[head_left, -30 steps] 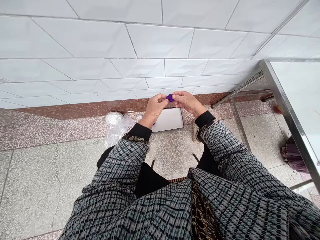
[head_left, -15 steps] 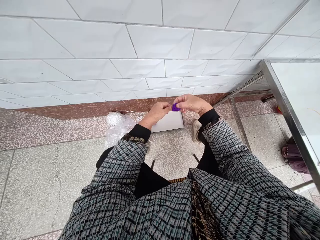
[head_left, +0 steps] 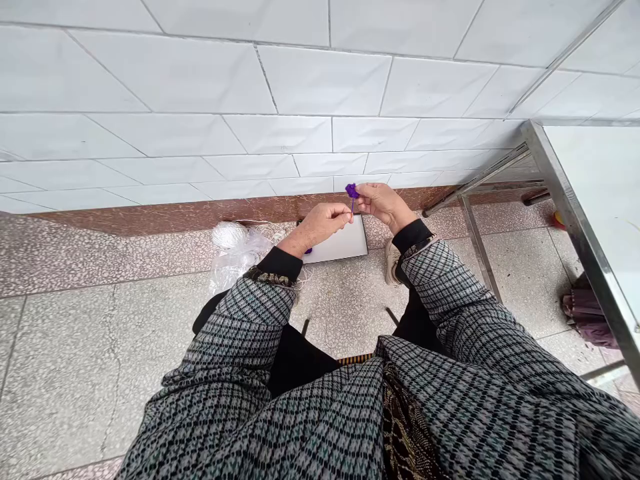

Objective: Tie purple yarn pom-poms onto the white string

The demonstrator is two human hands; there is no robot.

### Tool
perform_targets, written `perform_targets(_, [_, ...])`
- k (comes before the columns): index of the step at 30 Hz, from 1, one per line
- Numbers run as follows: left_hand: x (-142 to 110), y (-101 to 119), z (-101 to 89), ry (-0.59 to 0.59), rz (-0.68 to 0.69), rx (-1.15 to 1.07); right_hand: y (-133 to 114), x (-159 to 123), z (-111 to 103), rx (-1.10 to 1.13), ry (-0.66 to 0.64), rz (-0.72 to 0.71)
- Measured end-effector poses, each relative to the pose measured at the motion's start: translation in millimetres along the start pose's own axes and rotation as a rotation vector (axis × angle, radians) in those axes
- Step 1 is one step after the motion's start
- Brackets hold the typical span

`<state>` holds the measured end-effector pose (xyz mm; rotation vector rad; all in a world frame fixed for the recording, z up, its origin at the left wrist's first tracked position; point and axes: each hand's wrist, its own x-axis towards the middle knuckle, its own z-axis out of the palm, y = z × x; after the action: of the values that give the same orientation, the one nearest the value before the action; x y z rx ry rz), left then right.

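A small, ruffled purple yarn piece [head_left: 352, 191] is pinched between the thumb and fingers of my right hand [head_left: 381, 202]. A purple strand [head_left: 353, 204] runs down from that piece. My left hand [head_left: 325, 223] is closed in a pinch on the strand's lower end, just below and left of my right hand. Both hands are raised above a shallow white box [head_left: 340, 245] with a dark rim on the floor. Beside my left wrist, a bit of another purple thing [head_left: 308, 251] shows at the box's left end, mostly hidden.
White yarn [head_left: 230, 235] and a clear plastic bag [head_left: 227, 270] lie on the floor left of the box, with loose white strands around. A metal-framed table [head_left: 575, 193] stands at the right. The white tiled wall [head_left: 300, 140] rises in front. Dark purple cloth [head_left: 590, 313] is below the table.
The purple yarn piece has risen slightly and now shows above my right fingertips, with its strand stretched below. My left hand has shifted right, close to my right hand.
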<state>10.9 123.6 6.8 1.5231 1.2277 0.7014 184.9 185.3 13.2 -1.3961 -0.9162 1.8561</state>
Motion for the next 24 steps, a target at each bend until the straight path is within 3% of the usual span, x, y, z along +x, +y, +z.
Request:
perform_targets(3, [3.8,-8.4,2.2,-0.006,-0.053,0.068,-3.6,-5.0,-1.8,0.041,-0.174,-0.007])
perform_targets(7, [8.9,-18.4,-1.8,0.053,-0.11,0.168,-7.8,-13.4,-5.4,-0.165,-0.327,0.013])
perform_targets(10, [10.0,-17.2,-7.1,0.107,-0.116,0.207,-6.8,-17.3,-4.9,-0.446,-0.342,0.01])
perform_targets(14, [7.1,-7.0,-10.0,0.129,-0.117,0.155,-0.3,-15.6,2.2,-0.713,-0.26,0.024])
perform_targets(17, [3.3,-0.7,-5.8,0.072,-0.073,0.091,2.9,-10.3,7.7,-0.612,-0.129,0.005])
perform_targets(20, [1.1,0.1,0.5,0.014,-0.052,0.075,1.4,-6.1,9.2,-0.322,-0.008,-0.018])
perform_targets(24, [2.7,-5.6,2.9,-0.015,-0.113,0.162,-5.3,-7.3,3.7,-0.024,-0.06,0.01])
